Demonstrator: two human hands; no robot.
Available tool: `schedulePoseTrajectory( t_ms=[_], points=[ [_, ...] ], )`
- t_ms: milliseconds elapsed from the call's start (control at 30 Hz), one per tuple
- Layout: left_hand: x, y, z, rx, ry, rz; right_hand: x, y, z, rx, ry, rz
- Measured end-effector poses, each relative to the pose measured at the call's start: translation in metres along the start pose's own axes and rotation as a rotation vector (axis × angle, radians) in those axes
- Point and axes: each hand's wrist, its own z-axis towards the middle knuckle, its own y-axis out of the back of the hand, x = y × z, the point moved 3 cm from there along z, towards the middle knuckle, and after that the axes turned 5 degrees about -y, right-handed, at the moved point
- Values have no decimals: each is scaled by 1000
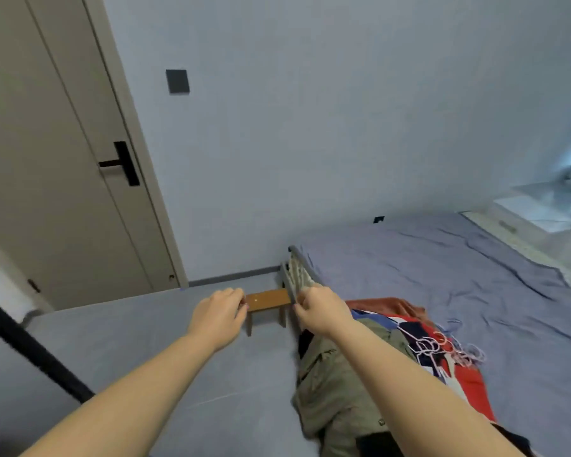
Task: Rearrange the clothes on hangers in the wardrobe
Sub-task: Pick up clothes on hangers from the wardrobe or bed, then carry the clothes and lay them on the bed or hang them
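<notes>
Both my arms reach forward over the grey floor. My left hand point(221, 312) curls its fingers round the left end of a small brown wooden stool point(267, 300). My right hand point(320, 308) curls round the stool's right end, next to the bed frame. To my right, clothes lie in a heap on the bed: an olive green garment point(337, 390), a red, blue and white patterned one point(455, 374) and a rust-coloured cloth point(389, 305). Several pink and white wire hangers point(439, 346) lie tangled on top of them. No wardrobe is in view.
The bed point(442, 268) with a purple-grey sheet fills the right side, its metal end frame point(297, 268) close to the stool. A beige door point(56, 179) with a black handle stands shut at the left. A black bar point(30, 354) crosses the lower left corner.
</notes>
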Motion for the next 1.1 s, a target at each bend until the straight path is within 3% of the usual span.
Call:
schedulePoseTrajectory(
  t_ms=[300,567,867,1100],
  points=[
    [-220,-89,111,98,-374,85,-239,57,-36,2,-267,-5],
    [-351,-158,168,249,-604,106,-392,75,-88,-25,-579,75],
    [-459,-235,230,416,-828,66,-497,67,-154,-29,-978,180],
    [-532,-296,252,544,-1017,36,-541,61,-208,-59,-1258,197]
  ],
)
